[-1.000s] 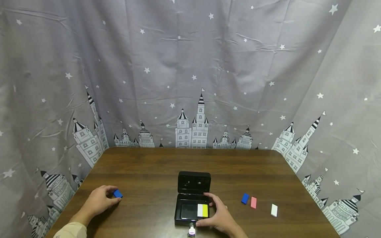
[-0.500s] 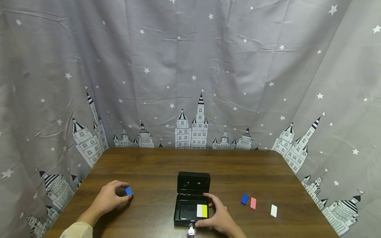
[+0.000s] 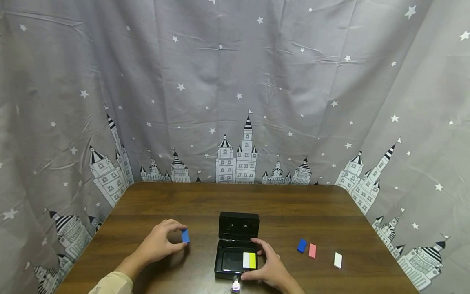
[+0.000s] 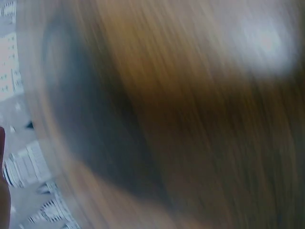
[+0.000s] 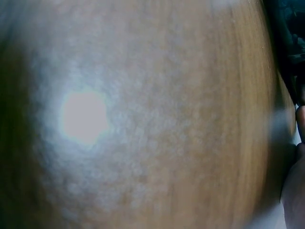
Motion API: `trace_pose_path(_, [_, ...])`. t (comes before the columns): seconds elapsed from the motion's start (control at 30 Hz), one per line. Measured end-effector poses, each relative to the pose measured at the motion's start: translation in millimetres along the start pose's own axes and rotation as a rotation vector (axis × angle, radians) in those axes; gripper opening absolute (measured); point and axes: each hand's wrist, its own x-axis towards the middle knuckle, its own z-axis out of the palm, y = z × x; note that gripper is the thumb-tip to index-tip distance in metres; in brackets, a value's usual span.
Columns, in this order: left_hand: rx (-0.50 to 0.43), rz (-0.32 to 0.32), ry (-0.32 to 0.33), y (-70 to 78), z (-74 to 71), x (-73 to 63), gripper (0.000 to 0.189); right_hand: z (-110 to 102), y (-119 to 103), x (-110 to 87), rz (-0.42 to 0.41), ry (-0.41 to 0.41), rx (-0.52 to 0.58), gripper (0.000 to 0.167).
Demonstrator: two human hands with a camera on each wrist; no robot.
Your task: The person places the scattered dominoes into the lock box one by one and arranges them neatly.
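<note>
My left hand (image 3: 161,240) pinches a small blue block (image 3: 185,235) between thumb and fingertips, above the table to the left of the box. A black box (image 3: 218,261) stands with its lid (image 3: 239,226) raised at the back. Inside, a white block (image 3: 246,260) and a yellow block (image 3: 252,260) lie side by side at the right end of its recess. My right hand (image 3: 271,267) holds the box by its right end, thumb at the front corner and fingers toward the back. The left wrist view is blurred and hides the blue block.
To the right on the wooden table (image 3: 279,204) lie another blue block (image 3: 302,246), a pink block (image 3: 312,250) and a white block (image 3: 338,260). A metal clasp (image 3: 236,284) sticks out at the box's front. A grey curtain (image 3: 235,81) hangs behind the table.
My left hand has moved right with the blue block, toward the box, and the block now stands more upright. My right hand and the box have stayed in place.
</note>
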Motion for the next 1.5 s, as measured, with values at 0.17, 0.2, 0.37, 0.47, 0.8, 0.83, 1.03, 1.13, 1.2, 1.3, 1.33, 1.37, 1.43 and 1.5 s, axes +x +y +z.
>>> trace_pose_path(0.17, [-0.022,0.095,-0.015,17.8,10.1,8.9,0.04,-1,0,-0.6,-0.005,0.002,0.009,0.096])
trace_pose_path(0.2, [-0.028,0.104,-0.018,20.8,11.9,10.1,0.04,-1,0,-0.6,-0.007,0.001,0.011,0.096])
trace_pose_path(0.37, [-0.052,0.154,-0.026,34.3,20.3,15.8,0.041,-1,1,-0.6,-0.003,-0.003,0.006,0.095])
trace_pose_path(0.47, [-0.061,0.176,-0.029,41.8,26.0,19.0,0.041,-2,0,-0.9,0.004,0.002,0.004,0.095])
trace_pose_path(0.8, [-0.136,0.136,-0.106,67.0,52.2,25.7,0.041,-2,0,-2.6,0.023,0.008,-0.011,0.095])
trace_pose_path(0.83, [-0.144,0.12,-0.117,69.2,54.9,26.1,0.041,-2,0,-2.7,0.021,0.008,-0.012,0.095])
trace_pose_path(1.03, [-0.129,0.106,-0.17,80.4,71.5,28.3,0.042,-2,-1,-2.8,0.02,0.005,-0.012,0.095])
trace_pose_path(1.13, [-0.108,0.118,-0.199,84.8,79.6,30.6,0.043,-2,-1,-2.6,0.025,0.002,-0.012,0.095])
trace_pose_path(1.2, [-0.087,0.12,-0.225,87.7,84.4,33.0,0.044,-2,0,-2.3,0.026,0.001,-0.015,0.094])
trace_pose_path(1.3, [-0.035,0.115,-0.28,91.3,90.4,36.8,0.044,-2,0,-1.9,0.025,0.001,-0.022,0.094])
trace_pose_path(1.33, [-0.018,0.114,-0.299,92.2,92.0,38.0,0.044,-2,0,-1.9,0.024,0.002,-0.027,0.094])
trace_pose_path(1.37, [0.002,0.111,-0.32,93.2,93.4,39.1,0.044,-1,0,-1.7,0.024,0.003,-0.03,0.094])
trace_pose_path(1.43, [0.032,0.111,-0.355,94.7,95.7,41.0,0.043,-1,-1,-1.5,0.024,0.006,-0.035,0.094])
trace_pose_path(1.5, [0.043,0.105,-0.379,96.2,97.5,42.3,0.044,0,-1,-1.3,0.023,0.008,-0.039,0.094])
